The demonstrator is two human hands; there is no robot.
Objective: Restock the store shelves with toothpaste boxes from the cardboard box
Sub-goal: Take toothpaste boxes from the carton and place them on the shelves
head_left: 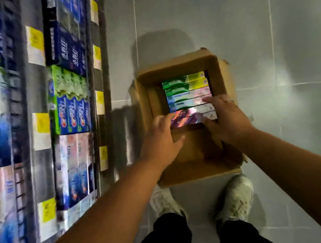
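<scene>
An open cardboard box stands on the floor in front of my feet. Inside it lies a row of several toothpaste boxes, green ones at the far end, blue and pink in the middle, shiny purple ones nearest me. Both my hands reach into the box. My left hand grips the left ends of the nearest purple toothpaste boxes. My right hand grips their right ends, fingers above and thumb below. The boxes still lie in the row.
Store shelves run along the left, filled with upright toothpaste boxes in blue, green and white, with yellow price tags on the edges. Grey floor tiles spread around the box. My two white shoes stand just behind it.
</scene>
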